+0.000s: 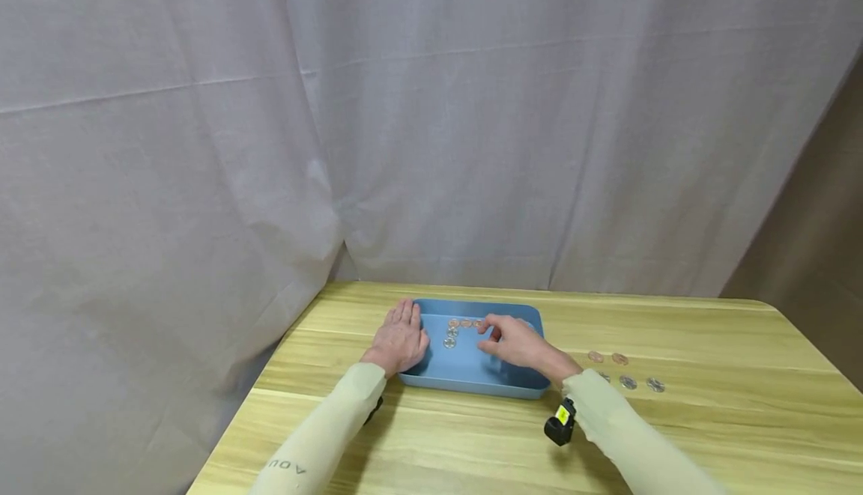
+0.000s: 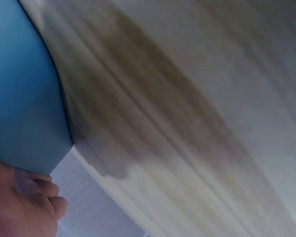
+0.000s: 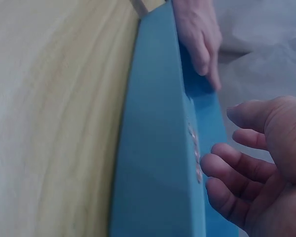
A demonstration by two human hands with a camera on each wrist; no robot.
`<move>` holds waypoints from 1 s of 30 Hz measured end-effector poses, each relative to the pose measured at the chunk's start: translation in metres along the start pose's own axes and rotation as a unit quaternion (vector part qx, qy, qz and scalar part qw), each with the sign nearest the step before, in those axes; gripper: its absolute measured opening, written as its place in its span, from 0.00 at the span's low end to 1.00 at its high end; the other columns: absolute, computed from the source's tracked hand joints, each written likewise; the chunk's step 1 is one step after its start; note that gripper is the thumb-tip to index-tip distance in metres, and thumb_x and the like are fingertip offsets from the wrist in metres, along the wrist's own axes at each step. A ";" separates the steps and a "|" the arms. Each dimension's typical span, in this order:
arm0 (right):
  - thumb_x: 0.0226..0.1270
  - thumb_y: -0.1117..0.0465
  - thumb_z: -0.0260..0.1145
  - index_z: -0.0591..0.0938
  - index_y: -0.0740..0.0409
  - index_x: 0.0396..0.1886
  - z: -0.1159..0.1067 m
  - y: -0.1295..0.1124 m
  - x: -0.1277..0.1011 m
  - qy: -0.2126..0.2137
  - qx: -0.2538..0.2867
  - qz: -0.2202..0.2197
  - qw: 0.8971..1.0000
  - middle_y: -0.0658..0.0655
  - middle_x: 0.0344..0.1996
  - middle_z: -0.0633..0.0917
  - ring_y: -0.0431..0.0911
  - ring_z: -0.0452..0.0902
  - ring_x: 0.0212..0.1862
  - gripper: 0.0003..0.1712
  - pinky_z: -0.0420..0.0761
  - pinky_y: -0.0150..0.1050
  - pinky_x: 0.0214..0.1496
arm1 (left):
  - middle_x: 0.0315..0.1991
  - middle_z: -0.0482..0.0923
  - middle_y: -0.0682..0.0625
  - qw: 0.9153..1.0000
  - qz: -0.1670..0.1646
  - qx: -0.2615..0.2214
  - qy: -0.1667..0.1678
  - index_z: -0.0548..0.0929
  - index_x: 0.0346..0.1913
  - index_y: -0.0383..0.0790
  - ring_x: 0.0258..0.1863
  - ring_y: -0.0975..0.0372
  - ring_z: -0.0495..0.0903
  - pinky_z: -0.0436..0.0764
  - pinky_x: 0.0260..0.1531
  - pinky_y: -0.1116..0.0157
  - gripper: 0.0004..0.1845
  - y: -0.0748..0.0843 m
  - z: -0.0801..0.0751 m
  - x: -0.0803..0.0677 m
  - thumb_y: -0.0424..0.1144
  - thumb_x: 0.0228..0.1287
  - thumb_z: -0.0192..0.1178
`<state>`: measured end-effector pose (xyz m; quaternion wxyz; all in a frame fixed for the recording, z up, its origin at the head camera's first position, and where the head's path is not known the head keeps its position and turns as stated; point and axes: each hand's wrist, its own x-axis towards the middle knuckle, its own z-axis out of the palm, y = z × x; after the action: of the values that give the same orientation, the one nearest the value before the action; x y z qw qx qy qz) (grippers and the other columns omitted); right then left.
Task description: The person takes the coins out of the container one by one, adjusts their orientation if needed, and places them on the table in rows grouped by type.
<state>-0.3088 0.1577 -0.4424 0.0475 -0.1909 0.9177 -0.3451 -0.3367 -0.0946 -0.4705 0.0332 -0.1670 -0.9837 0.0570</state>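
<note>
A blue tray lies on the wooden table. My left hand rests with straight fingers along its left rim; the left wrist view shows this hand at the tray's corner. Inside the tray, copper coins form a short row toward the back, and silver coins run down from the row's left end. Over the tray's right half hovers my right hand, close to the row's right end. In the right wrist view its fingers are loosely bent, apart from the thumb, with nothing visible between them.
To the right of the tray, two copper coins lie on the table behind a row of silver coins, one partly covered by the right sleeve. A grey curtain hangs behind the table's far edge.
</note>
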 end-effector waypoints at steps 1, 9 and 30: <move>0.66 0.58 0.67 0.81 0.57 0.49 0.004 -0.001 0.002 -0.003 0.001 0.002 1.000 0.51 0.26 0.80 0.42 0.74 0.22 0.14 0.72 0.36 0.28 | 0.79 0.48 0.39 1.000 0.000 0.002 0.000 0.54 0.76 0.33 0.79 0.50 0.49 0.54 0.77 0.56 0.34 0.000 0.000 0.000 0.50 0.76 0.32; 0.66 0.60 0.67 0.84 0.56 0.46 0.030 -0.003 0.016 -0.007 0.005 -0.011 1.000 0.49 0.23 0.81 0.42 0.75 0.22 0.10 0.73 0.35 0.26 | 0.78 0.51 0.38 1.000 0.003 -0.003 0.008 0.55 0.76 0.32 0.78 0.49 0.51 0.56 0.77 0.55 0.33 0.000 0.005 -0.003 0.50 0.76 0.33; 0.61 0.63 0.70 0.84 0.52 0.30 0.057 -0.008 0.044 0.038 -0.031 -0.028 0.998 0.58 0.57 0.84 0.45 0.79 0.38 0.03 0.72 0.36 0.34 | 0.78 0.52 0.39 1.000 -0.005 0.000 0.007 0.56 0.76 0.33 0.78 0.50 0.51 0.56 0.77 0.56 0.33 0.000 0.000 0.001 0.50 0.76 0.34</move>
<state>-0.3342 0.1001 -0.4779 -0.0032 -0.2045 0.9233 -0.3252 -0.3373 -0.0946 -0.4708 0.0401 -0.1623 -0.9843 0.0559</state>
